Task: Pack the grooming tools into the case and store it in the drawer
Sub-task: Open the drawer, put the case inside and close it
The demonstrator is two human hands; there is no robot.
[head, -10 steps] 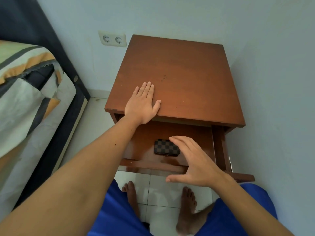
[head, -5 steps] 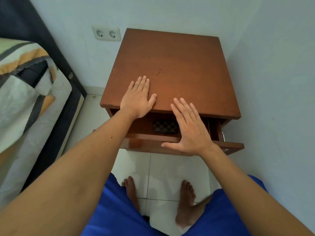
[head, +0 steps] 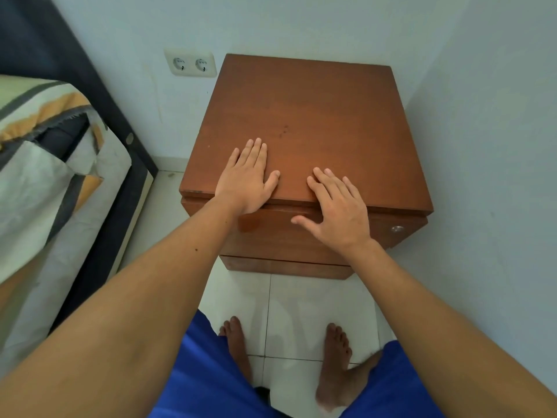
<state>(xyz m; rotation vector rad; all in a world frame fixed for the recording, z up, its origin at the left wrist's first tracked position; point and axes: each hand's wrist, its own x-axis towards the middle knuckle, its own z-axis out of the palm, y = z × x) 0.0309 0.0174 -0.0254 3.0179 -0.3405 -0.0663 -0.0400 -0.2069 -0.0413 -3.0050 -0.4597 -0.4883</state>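
Observation:
The brown wooden nightstand (head: 316, 116) stands in the corner, and its top drawer (head: 280, 236) sits pushed in flush with the front. The checkered grooming case is hidden inside and cannot be seen. My left hand (head: 245, 179) lies flat, fingers spread, on the front left of the nightstand top. My right hand (head: 337, 209) rests with its palm against the drawer front and its fingers reaching over the top edge; it holds nothing.
A round metal knob (head: 397, 229) shows at the drawer's right end. A bed with a striped cover (head: 45, 176) stands close on the left. A double wall socket (head: 190, 63) is behind. White tiled floor (head: 295, 309) and my bare feet lie below.
The drawer was open with the checkered case lying inside; my right hand pushed it inward until it shut. The case is now out of sight. My left hand stayed on the top.

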